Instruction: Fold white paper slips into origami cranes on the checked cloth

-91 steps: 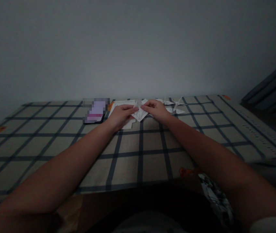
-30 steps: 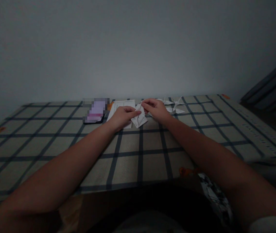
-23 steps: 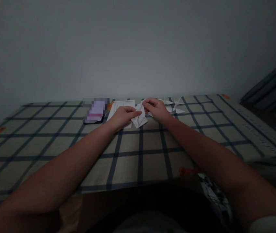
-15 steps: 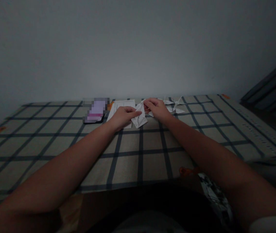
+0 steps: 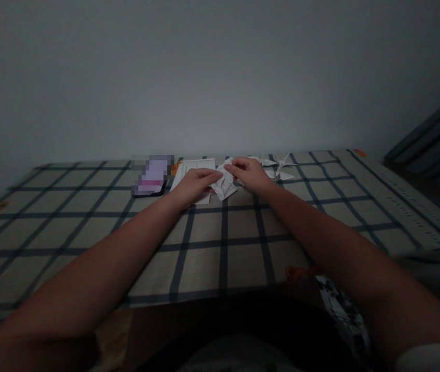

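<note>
Between my hands is a folded piece of white paper [image 5: 224, 187], creased and coming to a corner at its lower end. My left hand [image 5: 194, 186] pinches its left side between thumb and fingers. On the upper right part, my right hand [image 5: 249, 173] grips the paper with thumb and index finger. Under and behind my left hand lies a flat white sheet [image 5: 193, 166] with faint print. Just past my right hand sit several folded paper cranes [image 5: 282, 168], partly hidden by that hand.
A phone [image 5: 153, 175] with a lit, partly blurred screen lies left of the paper. The table wears a checked cloth [image 5: 204, 258] with orange trim at its corners. A plain wall [image 5: 220, 77] rises behind it, and dark striped fabric [image 5: 433, 129] hangs at the right.
The folded paper has turned and tilted slightly between my hands. My right thumb has come onto its front face, and my left fingers have shifted a little.
</note>
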### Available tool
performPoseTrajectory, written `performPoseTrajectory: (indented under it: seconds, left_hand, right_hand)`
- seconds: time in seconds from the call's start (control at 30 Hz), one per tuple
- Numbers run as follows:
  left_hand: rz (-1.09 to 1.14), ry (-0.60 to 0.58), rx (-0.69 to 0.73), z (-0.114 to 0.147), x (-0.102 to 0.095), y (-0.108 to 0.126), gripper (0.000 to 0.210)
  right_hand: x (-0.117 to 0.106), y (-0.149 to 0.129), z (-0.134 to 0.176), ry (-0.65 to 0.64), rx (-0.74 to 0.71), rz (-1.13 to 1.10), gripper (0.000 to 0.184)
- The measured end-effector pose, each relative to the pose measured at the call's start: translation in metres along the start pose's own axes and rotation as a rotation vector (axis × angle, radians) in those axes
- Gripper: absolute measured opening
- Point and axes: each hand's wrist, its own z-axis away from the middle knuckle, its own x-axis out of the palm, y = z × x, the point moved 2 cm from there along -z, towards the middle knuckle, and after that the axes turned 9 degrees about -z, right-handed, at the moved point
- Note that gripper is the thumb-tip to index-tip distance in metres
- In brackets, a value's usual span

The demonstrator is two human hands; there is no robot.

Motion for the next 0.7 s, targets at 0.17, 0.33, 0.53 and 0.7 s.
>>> performPoseTrajectory:
  seconds: [0.17,0.33,0.53,0.7]
  left_hand:
    - [-0.179,-0.035,-0.019,0.0049,-0.003,0.0098,0.033]
    - [-0.133,0.034,0.013,0.0046,-0.0056,0.0093,0.034]
    - [-0.102,0.02,-0.001,0.0017,-0.0042,0.0046,0.036]
    - [-0.072,0.015,-0.007,0.0006,-0.0041,0.0019,0.036]
  right_hand:
    - [0.001,0.0015,-0.0005,-0.037,-0.007,0.03,0.036]
    - [0.0014,0.003,-0.0004,-0.083,0.014,-0.015,0.035]
    - [0.0001,0.0007,-0.0001,-0.044,-0.052,0.082,0.032]
    - [0.0,0.0006,0.0002,-0.048,-0.048,0.063,0.032]
